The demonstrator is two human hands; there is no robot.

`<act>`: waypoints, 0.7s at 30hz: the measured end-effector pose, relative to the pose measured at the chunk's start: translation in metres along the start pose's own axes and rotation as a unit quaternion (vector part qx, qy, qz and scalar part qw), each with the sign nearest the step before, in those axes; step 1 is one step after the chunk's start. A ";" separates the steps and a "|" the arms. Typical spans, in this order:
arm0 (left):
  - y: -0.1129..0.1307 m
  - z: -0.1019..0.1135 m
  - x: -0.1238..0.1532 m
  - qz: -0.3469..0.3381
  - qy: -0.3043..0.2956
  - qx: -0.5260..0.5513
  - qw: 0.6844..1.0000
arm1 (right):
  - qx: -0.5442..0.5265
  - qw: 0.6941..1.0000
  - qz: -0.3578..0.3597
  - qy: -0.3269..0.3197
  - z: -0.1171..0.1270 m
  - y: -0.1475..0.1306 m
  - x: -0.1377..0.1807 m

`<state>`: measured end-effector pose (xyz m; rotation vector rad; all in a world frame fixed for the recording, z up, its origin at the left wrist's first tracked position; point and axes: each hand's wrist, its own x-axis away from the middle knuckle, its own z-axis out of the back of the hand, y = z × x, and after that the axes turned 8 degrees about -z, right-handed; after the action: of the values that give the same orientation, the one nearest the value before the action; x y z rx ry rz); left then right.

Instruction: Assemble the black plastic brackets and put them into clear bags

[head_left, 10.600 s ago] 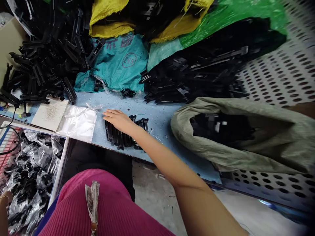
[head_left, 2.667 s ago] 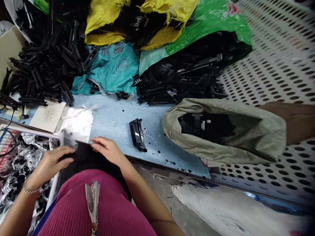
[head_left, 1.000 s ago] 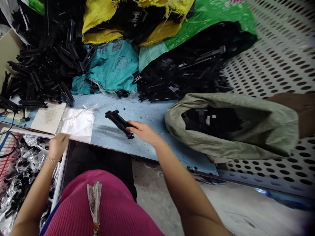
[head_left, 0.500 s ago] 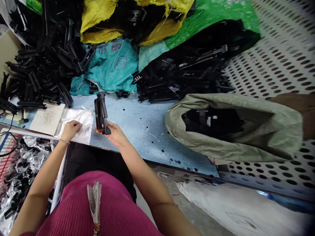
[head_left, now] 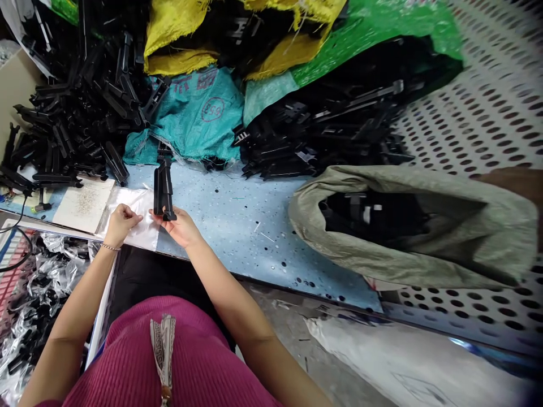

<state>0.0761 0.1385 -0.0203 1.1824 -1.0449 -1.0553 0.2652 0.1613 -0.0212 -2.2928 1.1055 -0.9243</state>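
Our right hand [head_left: 180,227] grips black plastic bracket [head_left: 162,183] by lower end, upright; our left hand [head_left: 119,222], at its nine o'clock, pinches clear plastic bag [head_left: 139,217].

The green-grey sack [head_left: 407,226] hides most of the black parts inside it. The far piles of black parts [head_left: 72,107] are cut off at the top and left edges. The small bits on the white card [head_left: 85,203] are too tiny to tell.

Left hand [head_left: 120,219] fingers curled and pinching, right hand [head_left: 179,228] close beside it, fingers closed in grip
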 end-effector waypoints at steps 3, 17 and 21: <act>0.003 -0.001 0.001 -0.002 -0.021 -0.012 1.000 | -0.007 1.000 0.011 -0.021 -0.005 -0.003 0.001; 0.020 0.032 -0.018 -0.209 -0.112 -0.376 0.896 | -0.079 0.958 -0.243 -0.131 0.019 0.019 0.051; 0.024 0.031 0.004 -0.257 -0.126 -0.302 0.909 | -0.135 0.921 -0.333 -0.151 0.020 0.035 0.053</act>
<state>0.0486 0.1307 0.0060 0.8259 -0.5151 -1.8287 0.2862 0.1003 -0.0368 -2.9918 0.3200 -0.6138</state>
